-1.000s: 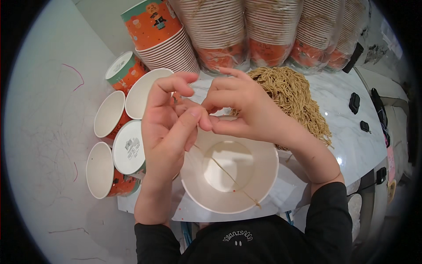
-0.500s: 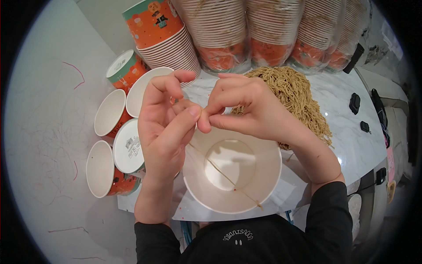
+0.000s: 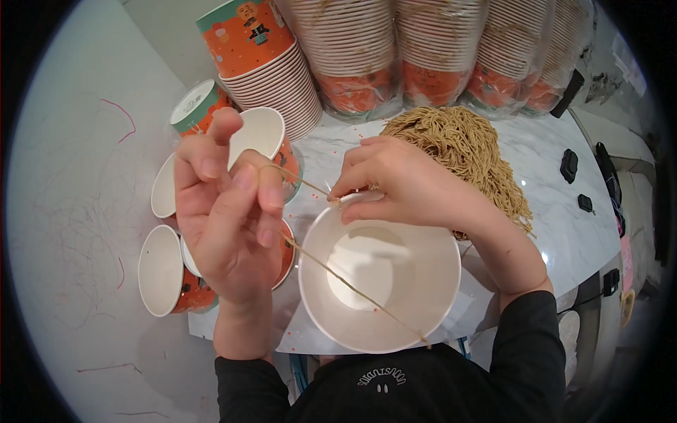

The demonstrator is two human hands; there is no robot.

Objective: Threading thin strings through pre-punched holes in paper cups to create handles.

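A thin tan cord runs from my left hand down across the mouth of a large white-lined paper bucket to a knotted end beyond its near rim. My left hand, raised at the bucket's left, pinches this cord between thumb and fingers. A second stretch of the same cord spans from there to my right hand. At the bucket's far rim, the right fingertips are closed on the cord's other end. Whether it passes through the bucket wall is hidden.
Behind my right hand lies a heap of tan cords. Several orange-and-green buckets lie on the left. Tall stacks of nested buckets, some in clear plastic, line the back. Small black devices sit at the right.
My left hand has moved left and away from my right, drawing the cord out between them. The bucket has shifted slightly right and nearer.
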